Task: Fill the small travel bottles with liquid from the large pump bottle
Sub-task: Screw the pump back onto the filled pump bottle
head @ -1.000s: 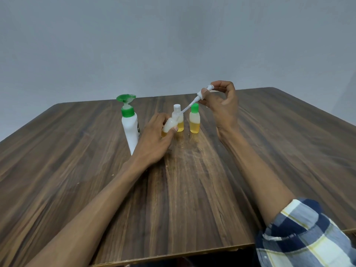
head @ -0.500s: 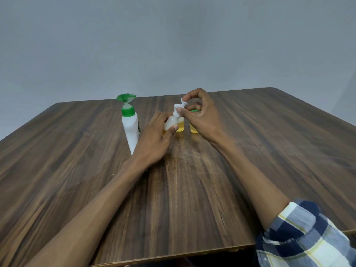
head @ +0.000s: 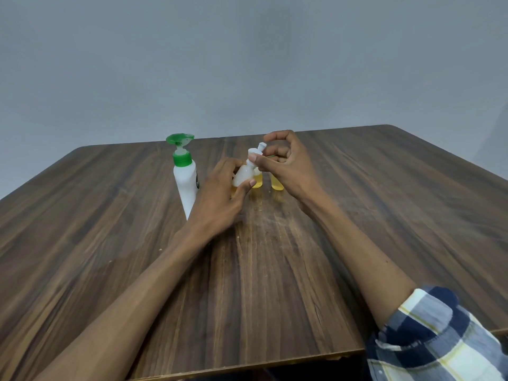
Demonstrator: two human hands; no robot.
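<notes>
My left hand [head: 220,192] grips a small white travel bottle [head: 243,174], tilted to the right above the wooden table [head: 275,284]. At the bottle's neck, my right hand [head: 286,165] pinches its white spray top [head: 257,151] with thumb and fingers. Behind my hands stand two small bottles with yellow liquid: one [head: 257,181] just behind the held bottle, the other [head: 277,184] partly hidden by my right hand. The large white pump bottle [head: 185,178] with a green pump head stands upright to the left of my left hand.
The table's front edge [head: 247,367] runs close to my body. A grey wall rises behind the table's far edge.
My right hand brought the spray top with its long tube down from the upper right into the small bottle. Its thumb and fingers now sit at the neck. My left hand stayed put.
</notes>
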